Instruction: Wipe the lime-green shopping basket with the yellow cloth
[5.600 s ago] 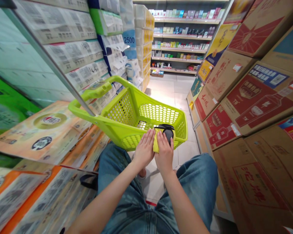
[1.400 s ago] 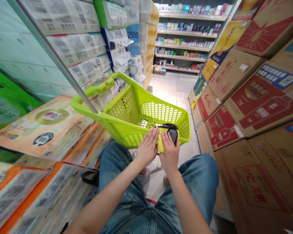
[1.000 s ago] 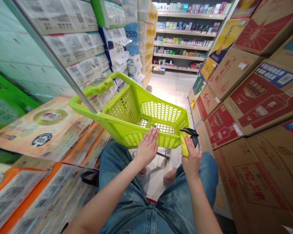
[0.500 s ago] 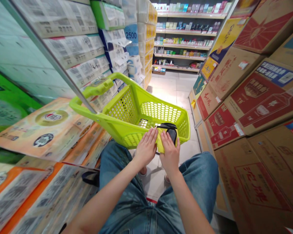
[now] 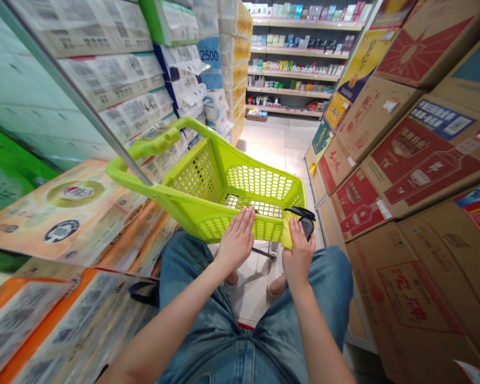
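A lime-green plastic shopping basket on wheels (image 5: 208,200) stands before my knees, its sides pierced with holes. Against its near side lies my left hand (image 5: 237,237), fingers stretched out together at the rim with nothing in them. My right hand (image 5: 299,255) has its fingers wrapped over a yellow cloth (image 5: 287,230) at the basket's near right corner. A black oval piece (image 5: 307,229) with a black strap or edge sits on the cloth's right; what it is I cannot tell.
Cardboard cartons (image 5: 424,154) are stacked to my right. Paper packs (image 5: 116,74) and orange-and-cream cartons (image 5: 76,208) pile up at left. A metal pole (image 5: 84,101) slants down to the basket's handle. Shelves of small goods (image 5: 296,53) stand beyond the tiled floor (image 5: 272,141).
My right hand has moved right, away from my left hand, carrying the yellow cloth and black piece to the basket's corner. My left hand stays at the near rim.
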A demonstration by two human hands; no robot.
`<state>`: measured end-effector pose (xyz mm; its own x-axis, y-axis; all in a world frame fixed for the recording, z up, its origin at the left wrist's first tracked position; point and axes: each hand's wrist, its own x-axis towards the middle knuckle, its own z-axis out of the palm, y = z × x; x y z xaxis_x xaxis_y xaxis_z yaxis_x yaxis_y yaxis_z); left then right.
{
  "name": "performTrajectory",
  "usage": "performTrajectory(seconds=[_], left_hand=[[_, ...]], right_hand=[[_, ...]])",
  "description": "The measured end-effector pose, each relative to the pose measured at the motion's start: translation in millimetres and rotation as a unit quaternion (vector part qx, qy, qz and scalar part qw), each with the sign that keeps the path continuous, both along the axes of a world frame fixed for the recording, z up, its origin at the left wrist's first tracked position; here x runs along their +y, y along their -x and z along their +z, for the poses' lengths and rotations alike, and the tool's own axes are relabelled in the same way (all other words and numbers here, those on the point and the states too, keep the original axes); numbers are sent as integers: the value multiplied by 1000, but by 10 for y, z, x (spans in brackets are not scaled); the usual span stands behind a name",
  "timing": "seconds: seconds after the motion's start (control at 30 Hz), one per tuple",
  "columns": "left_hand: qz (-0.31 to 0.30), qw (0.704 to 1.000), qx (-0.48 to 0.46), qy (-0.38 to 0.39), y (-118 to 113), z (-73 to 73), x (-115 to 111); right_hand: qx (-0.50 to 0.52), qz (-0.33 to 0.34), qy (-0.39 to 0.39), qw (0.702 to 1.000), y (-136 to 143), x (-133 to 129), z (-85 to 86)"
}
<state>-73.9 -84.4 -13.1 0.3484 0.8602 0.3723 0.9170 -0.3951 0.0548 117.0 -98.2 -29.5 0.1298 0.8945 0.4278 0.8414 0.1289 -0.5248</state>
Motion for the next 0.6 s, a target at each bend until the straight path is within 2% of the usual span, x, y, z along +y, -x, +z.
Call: performTrajectory(seconds=[0.17, 0.27, 0.43, 0.6], left_hand=[[-6, 1000, 6, 9, 13, 24, -8], [-10, 1000, 14, 20, 19, 44, -12], [1, 1000, 14, 4, -3, 32, -15], [-1, 1000, 13, -1, -7, 27, -9]], right_hand=[[-38, 84, -1, 996, 564, 50, 186], [-46, 110, -4, 993, 641, 55, 222], [-58, 124, -28, 990, 278, -12, 110], [-16, 47, -11, 999, -233, -74, -95]])
